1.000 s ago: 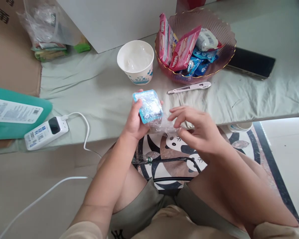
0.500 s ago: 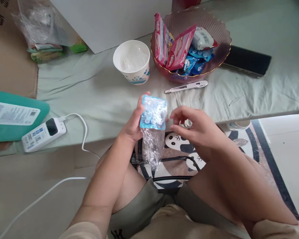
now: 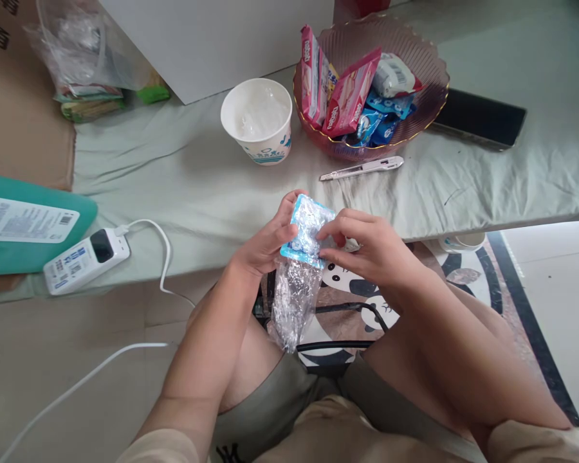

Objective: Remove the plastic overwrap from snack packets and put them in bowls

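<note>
My left hand (image 3: 271, 236) is closed on the left edge of a small light-blue packet (image 3: 305, 222) with clear film over it. Crinkled clear plastic wrap (image 3: 294, 299) hangs down from the packet, over my lap. With bent fingers, my right hand (image 3: 359, 241) touches the packet's right side and lower right corner, its fingertips closed on the film or edge there. Exactly what lies between those fingertips is too small to make out. Just beyond, on the cloth-covered surface, lies a white utility knife (image 3: 367, 167).
A paper cup (image 3: 265, 151) with clear plastic inside stands beside a pink glass bowl (image 3: 427, 58) of snack packets. A phone (image 3: 482, 119) lies right of the bowl. At left are a white power bank (image 3: 84, 260) with a cable, a green container (image 3: 33, 218) and a cardboard box (image 3: 24, 109).
My right hand has moved left and now touches the packet, which was held by my left hand alone. The packet has tilted and shifted slightly right, its wrap hanging lower.
</note>
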Action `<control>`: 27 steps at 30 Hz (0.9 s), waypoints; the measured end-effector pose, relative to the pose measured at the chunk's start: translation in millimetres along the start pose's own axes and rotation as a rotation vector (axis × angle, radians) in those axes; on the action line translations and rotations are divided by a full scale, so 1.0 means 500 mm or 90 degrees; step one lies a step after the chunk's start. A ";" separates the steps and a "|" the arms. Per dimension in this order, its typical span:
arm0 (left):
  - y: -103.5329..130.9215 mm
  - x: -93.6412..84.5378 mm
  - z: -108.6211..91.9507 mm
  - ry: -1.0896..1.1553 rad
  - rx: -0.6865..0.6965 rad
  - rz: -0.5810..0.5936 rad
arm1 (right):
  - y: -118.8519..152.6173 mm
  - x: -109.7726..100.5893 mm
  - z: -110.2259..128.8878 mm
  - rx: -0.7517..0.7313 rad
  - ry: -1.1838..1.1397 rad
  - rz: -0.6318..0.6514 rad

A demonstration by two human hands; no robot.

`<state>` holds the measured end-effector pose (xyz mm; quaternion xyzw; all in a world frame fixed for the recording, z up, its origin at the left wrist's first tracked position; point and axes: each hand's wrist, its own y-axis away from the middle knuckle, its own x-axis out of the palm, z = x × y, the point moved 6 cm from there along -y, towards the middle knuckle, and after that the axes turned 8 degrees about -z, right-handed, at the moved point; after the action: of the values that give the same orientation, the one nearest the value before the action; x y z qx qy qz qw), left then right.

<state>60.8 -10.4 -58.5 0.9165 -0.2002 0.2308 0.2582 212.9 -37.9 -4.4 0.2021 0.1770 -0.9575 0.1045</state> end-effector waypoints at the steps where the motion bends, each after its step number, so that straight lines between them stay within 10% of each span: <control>1: 0.002 0.002 0.001 -0.002 -0.009 0.005 | 0.000 0.000 -0.002 0.007 0.002 -0.001; 14: 0.006 0.011 -0.001 -0.021 -0.042 0.042 | 0.004 -0.013 -0.002 0.034 -0.007 -0.012; 22: 0.044 0.044 0.008 0.003 -0.212 0.201 | 0.024 -0.042 -0.078 0.423 -0.308 -0.313; 27: 0.014 0.018 0.003 0.023 -0.042 0.023 | 0.024 -0.060 -0.080 0.361 -0.267 -0.469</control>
<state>65.0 -18.8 -52.3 0.8994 -0.2196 0.2449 0.2877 257.2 -29.8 -29.6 -0.0496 -0.0554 -0.9612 -0.2655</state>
